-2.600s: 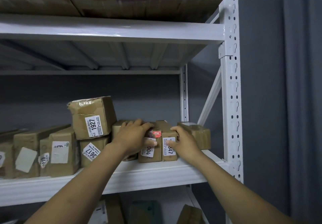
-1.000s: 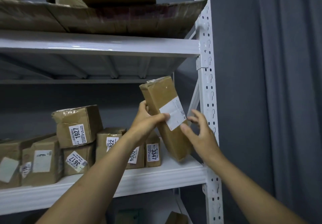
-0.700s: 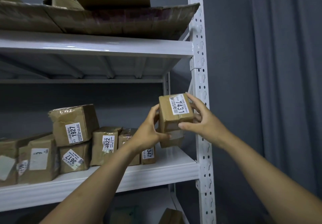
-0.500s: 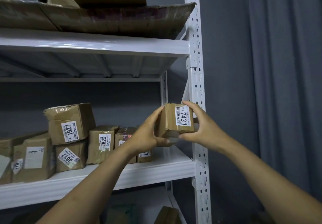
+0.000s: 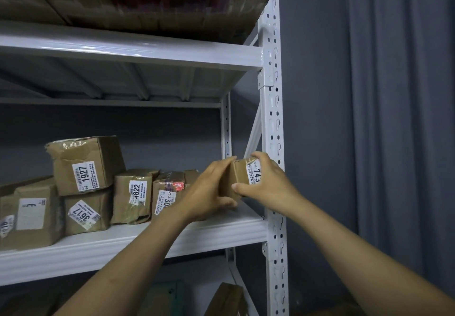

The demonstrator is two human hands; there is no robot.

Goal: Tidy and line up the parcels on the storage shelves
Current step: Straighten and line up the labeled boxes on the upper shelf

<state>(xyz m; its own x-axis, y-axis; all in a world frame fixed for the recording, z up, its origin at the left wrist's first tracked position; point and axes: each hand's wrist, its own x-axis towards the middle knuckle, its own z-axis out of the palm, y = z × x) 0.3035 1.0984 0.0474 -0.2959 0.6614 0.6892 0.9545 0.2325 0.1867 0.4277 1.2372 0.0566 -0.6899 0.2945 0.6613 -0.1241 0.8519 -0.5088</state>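
Head view: two hands are sharing one parcel. The left hand [image 5: 209, 192] and right hand [image 5: 268, 182] are each closing their grip round the parcel labelled 743 [image 5: 240, 175] at the right end of the middle shelf [image 5: 123, 244], just beside the white upright [image 5: 270, 118]. At least five more are sitting leftward: parcel 30 [image 5: 167, 192], parcel 4822 [image 5: 133, 200], parcel 1927 [image 5: 83, 165] stacked on parcel 3617 [image 5: 85, 214], and a far-left parcel [image 5: 32, 219]. Bare shelf is running along the front edge.
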